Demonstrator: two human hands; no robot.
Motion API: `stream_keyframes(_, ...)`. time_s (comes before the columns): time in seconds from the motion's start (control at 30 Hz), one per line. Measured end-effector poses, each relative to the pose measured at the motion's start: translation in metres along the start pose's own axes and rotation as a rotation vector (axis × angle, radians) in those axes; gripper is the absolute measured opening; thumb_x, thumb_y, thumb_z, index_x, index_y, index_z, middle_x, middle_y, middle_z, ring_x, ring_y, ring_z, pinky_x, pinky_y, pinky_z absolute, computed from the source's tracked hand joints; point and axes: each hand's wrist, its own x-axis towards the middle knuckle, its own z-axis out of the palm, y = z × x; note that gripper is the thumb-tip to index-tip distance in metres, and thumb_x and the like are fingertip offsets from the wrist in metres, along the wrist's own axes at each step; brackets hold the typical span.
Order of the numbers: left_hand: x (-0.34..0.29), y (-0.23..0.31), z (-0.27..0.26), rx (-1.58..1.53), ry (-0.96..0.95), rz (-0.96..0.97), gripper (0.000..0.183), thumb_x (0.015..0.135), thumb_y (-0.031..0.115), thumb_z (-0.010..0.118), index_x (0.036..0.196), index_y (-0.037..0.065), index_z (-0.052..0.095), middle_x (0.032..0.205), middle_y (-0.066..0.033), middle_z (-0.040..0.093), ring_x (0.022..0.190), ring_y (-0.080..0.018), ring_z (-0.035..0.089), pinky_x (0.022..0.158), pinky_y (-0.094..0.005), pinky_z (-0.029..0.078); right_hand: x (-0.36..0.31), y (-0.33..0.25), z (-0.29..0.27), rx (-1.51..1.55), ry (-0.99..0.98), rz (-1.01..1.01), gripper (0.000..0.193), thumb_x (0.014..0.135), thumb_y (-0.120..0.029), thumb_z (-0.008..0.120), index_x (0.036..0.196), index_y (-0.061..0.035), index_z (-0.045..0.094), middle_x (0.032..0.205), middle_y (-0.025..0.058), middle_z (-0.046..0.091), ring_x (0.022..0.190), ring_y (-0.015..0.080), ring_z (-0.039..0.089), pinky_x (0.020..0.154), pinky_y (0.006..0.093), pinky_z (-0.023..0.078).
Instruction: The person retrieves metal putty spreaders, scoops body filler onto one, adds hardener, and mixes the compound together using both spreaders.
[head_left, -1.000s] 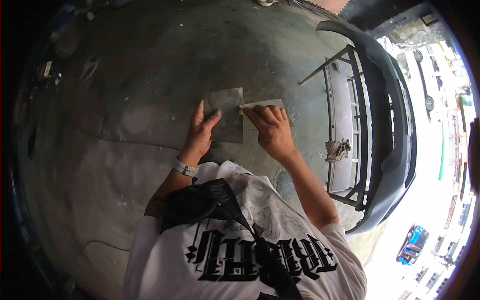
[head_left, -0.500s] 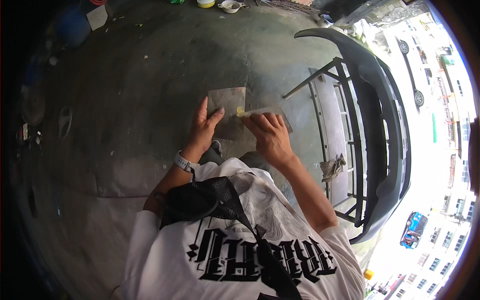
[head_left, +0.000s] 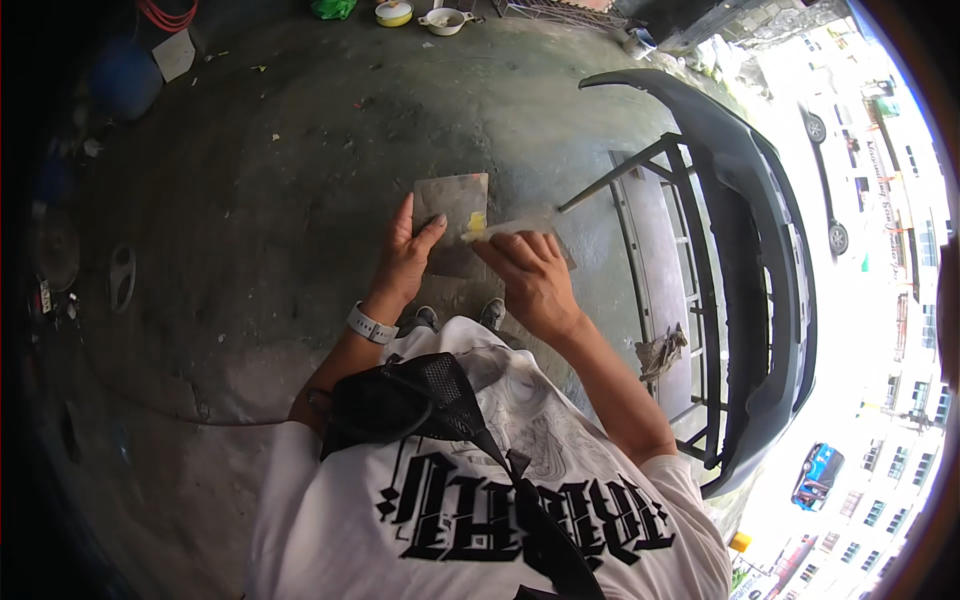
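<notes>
My left hand [head_left: 397,262] grips a flat, grey rectangular plate [head_left: 448,195] by its left edge, the thumb lying on top. A small smear of yellow putty [head_left: 477,220] sits toward the plate's right side. Closed around a thin, pale putty spreader [head_left: 508,229], my right hand [head_left: 537,288] is just to the right of the plate. The spreader's left corner meets the plate close below the yellow smear, with a little paste on it. Fingers hide much of the spreader.
On the right, a dark grey car bumper [head_left: 752,190] rests on a black metal stand [head_left: 708,300]. A crumpled rag [head_left: 660,352] lies on a panel there. Two pots, one a white pan [head_left: 445,21], stand at the far edge of the concrete floor [head_left: 250,220].
The spreader has moved slightly left and down over the plate, and more yellow putty shows as a smear. Both shoes are now visible below as the view has shifted.
</notes>
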Motion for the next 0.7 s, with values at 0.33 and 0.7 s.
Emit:
stream_keyframes(0.33,0.017,0.004,0.021,0.057,-0.03,-0.008,0.043,0.093,0.017,0.062,0.131,0.001,0.049,0.117,-0.0061,0.061,0.105,-0.0116,0.056,0.092,-0.027,0.045,0.011,0.026,-0.005,-0.015,0.003,0.053,0.053,0.067,0.003,0.06,0.118,-0.0102,0.066,0.109,0.0035,0.058,0.099,0.024,0.054,0.085,0.0358,0.041)
stream_keyframes(0.7,0.034,0.02,0.04,-0.364,-0.048,-0.255,0.045,0.091,0.007,0.062,0.134,0.011,0.05,0.117,-0.0049,0.062,0.103,-0.0152,0.062,0.089,-0.0315,0.053,-0.007,0.058,0.008,0.038,0.16,0.022,0.05,0.069,-0.004,0.06,0.118,-0.0112,0.066,0.111,0.0054,0.059,0.101,0.0267,0.055,0.087,0.0401,0.042)
